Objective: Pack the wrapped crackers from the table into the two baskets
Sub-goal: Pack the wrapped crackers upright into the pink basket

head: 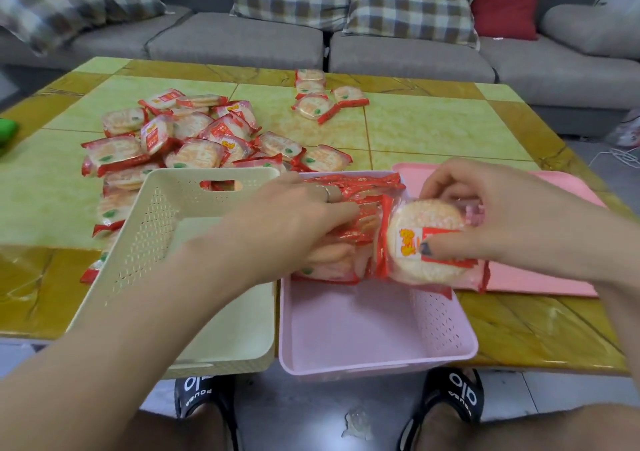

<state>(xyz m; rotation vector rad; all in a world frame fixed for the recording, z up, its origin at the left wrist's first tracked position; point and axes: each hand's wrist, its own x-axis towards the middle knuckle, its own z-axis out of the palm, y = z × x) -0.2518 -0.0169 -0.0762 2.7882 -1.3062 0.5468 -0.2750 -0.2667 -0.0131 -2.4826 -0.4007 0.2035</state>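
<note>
A pink basket [349, 357] stands at the table's near edge with a row of wrapped crackers [349, 239] standing on edge in its far half. My left hand [294, 222] rests on that row, fingers pressing the packs. My right hand [502, 215] pinches one wrapped cracker [426, 243] upright at the near end of the row. A cream basket [145, 239] sits left of the pink one; my left forearm hides much of its inside. A big pile of wrapped crackers [180, 139] lies behind the cream basket, and a few more crackers [318, 97] lie at the far middle.
A pink lid or tray [540, 277] lies flat to the right of the pink basket. A green object [7, 132] shows at the left edge. A grey sofa [242, 38] with cushions runs behind the table. My sandalled feet show below the table edge.
</note>
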